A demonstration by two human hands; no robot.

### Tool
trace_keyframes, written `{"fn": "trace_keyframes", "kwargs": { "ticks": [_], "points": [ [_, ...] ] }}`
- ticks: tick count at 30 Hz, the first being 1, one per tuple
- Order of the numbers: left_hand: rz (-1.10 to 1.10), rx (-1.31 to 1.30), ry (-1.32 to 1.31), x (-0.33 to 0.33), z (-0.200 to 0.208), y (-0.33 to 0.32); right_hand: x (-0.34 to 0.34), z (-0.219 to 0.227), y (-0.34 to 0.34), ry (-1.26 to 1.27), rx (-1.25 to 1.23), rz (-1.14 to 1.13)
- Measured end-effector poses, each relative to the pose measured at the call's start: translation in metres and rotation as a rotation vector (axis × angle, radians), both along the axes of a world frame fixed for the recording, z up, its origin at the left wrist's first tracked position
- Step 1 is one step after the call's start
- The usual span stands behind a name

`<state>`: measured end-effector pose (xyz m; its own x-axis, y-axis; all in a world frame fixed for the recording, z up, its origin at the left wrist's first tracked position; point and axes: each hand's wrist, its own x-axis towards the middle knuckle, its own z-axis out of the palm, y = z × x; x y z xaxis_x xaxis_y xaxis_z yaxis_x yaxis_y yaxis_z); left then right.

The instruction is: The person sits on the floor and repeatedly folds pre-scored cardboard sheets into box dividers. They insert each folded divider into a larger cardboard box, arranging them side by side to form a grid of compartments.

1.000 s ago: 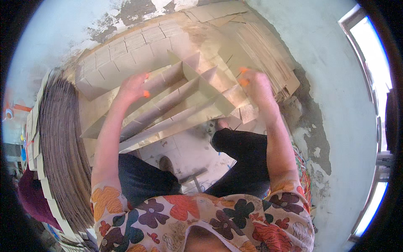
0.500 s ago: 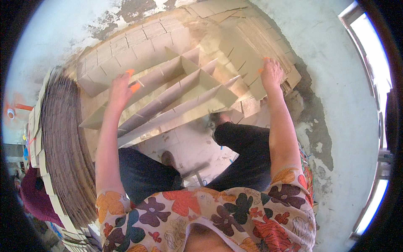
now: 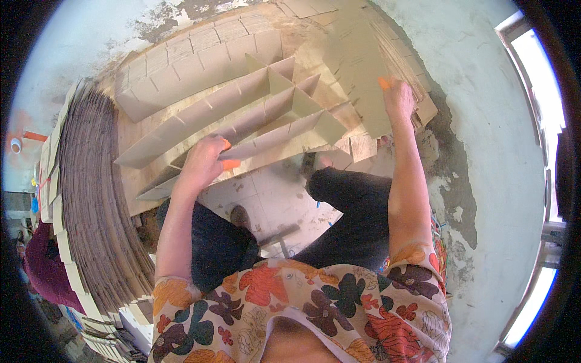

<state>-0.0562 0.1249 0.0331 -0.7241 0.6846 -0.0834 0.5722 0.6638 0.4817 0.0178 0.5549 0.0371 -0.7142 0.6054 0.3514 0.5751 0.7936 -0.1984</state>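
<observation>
Orange covers sit on fingertips of both my hands. My left hand (image 3: pixel 206 160) is closed around the left part of the nearest slotted cardboard strip (image 3: pixel 275 138), its orange tips on either side of the upper edge. That strip stands on edge among other long strips (image 3: pixel 200 124), which interlock with short cross pieces (image 3: pixel 308 104) at their right ends. At the right, my right hand (image 3: pixel 400 100) is closed on the edge of a blurred cardboard piece (image 3: pixel 360 60) over a stack of flat cardboard (image 3: pixel 423 109). Its farther fingers are partly hidden.
A row of upright slotted cardboard (image 3: pixel 193 66) stands at the far side of the board. To my left rises a tall, curved stack of dark-edged cardboard (image 3: pixel 97 199). My knees (image 3: pixel 351 206) are below the near edge. A peeling wall (image 3: pixel 478 121) bounds the right.
My left hand has moved nearer and right, from the farther strips to the nearest one. The right hand has shifted slightly right, and the cardboard by it has moved and blurred.
</observation>
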Motion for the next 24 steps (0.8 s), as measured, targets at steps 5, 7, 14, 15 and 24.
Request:
{"fn": "trace_keyframes", "kwargs": {
  "ticks": [5, 7, 14, 15, 24],
  "points": [
    [-0.08, 0.112, 0.13, -0.016, -0.023, -0.007, 0.006, 0.027, -0.014, 0.149, -0.042, -0.077],
    [-0.092, 0.181, 0.131, -0.015, -0.023, -0.005, 0.006, 0.051, -0.027, 0.267, -0.124, 0.019],
    [-0.154, 0.262, 0.124, -0.014, -0.029, 0.002, 0.001, 0.082, -0.104, 0.367, -0.308, 0.683],
    [-0.179, 0.278, 0.13, -0.014, -0.029, 0.004, -0.002, 0.08, -0.107, 0.288, -0.325, 0.713],
    [-0.149, 0.319, 0.132, -0.009, -0.03, 0.009, -0.02, 0.063, -0.131, 0.167, -0.386, 0.824]
  ]
}}
